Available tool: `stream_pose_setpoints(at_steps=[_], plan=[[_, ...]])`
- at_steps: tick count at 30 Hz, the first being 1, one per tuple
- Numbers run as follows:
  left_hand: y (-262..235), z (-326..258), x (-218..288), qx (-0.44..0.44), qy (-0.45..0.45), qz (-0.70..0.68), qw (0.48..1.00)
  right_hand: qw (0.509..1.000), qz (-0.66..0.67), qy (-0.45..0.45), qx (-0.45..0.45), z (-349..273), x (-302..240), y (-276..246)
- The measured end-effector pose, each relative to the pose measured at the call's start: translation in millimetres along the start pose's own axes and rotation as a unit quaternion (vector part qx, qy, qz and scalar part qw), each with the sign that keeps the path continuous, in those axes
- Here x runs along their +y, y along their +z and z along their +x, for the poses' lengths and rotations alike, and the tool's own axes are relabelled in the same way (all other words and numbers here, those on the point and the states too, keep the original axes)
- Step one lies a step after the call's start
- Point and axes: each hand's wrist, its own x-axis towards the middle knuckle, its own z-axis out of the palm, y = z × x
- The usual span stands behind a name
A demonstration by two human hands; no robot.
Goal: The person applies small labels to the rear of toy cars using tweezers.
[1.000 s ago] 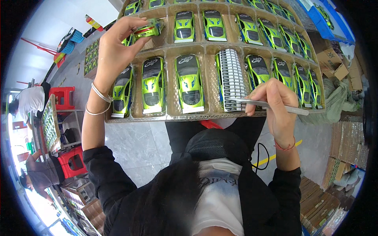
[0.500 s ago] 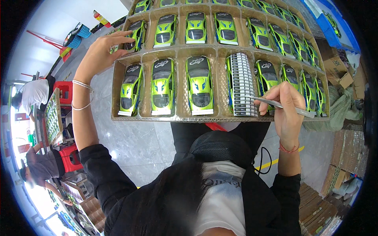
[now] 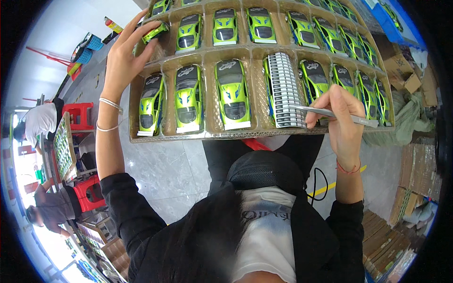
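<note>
In front of me a clear plastic tray (image 3: 212, 135) holds rows of green-and-black toy cars (image 3: 231, 96), one to a compartment. My left hand (image 3: 123, 56) grips a toy car (image 3: 155, 32) between thumb and fingers, tilted above its compartment at the tray's left side. My right hand (image 3: 343, 118) pinches metal tweezers (image 3: 325, 112), their tips pointing left over a strip of black-and-white stickers (image 3: 284, 87). That strip lies across a car in the front row and partly hides it. The right fingertips are at the strip's lower right corner; whether they touch it I cannot tell.
A blue bin (image 3: 394, 23) stands at the far right, near cardboard boxes (image 3: 401, 70) and a green cloth (image 3: 396, 125). At left, two people sit on red stools (image 3: 87, 193) by work tables with another tray (image 3: 65, 146). Flat cardboard stacks (image 3: 417, 172) are at lower right.
My left hand has lifted the toy car at the left and tipped it over. The tray has shifted slightly in view, and the tweezers' tips now lie over the sticker strip.
</note>
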Motion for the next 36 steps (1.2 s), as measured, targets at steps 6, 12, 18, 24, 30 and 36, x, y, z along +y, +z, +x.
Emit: stream_pose_setpoints(at_steps=[6, 12, 18, 24, 30, 36], plan=[[-2.0, 19.9, 19.0, 0.072, -0.075, 0.036, 0.994, 0.999, -0.029, 0.038, -0.007, -4.6, -4.0, 0.7], [-38.0, 39.3, 138.8, 0.150, -0.020, -0.290, 0.945, 0.998, -0.042, 0.047, -0.005, -9.1, -2.1, 1.7], [-35.2, 45.7, 182.7, -0.027, -0.026, -0.427, 0.903, 0.996, -0.078, 0.045, -0.005, -9.4, -0.3, 1.9], [-17.4, 44.6, 184.6, -0.046, 0.001, -0.415, 0.908, 0.993, -0.105, 0.053, -0.012, -8.6, 3.3, 3.6], [-22.0, 48.4, 187.2, -0.063, -0.005, -0.424, 0.903, 0.993, -0.111, 0.033, -0.030, -8.9, 0.3, 2.2], [-21.8, 48.2, 198.5, -0.020, -0.044, -0.418, 0.907, 0.999, -0.051, 0.001, -0.010, -8.4, -9.8, 3.3]])
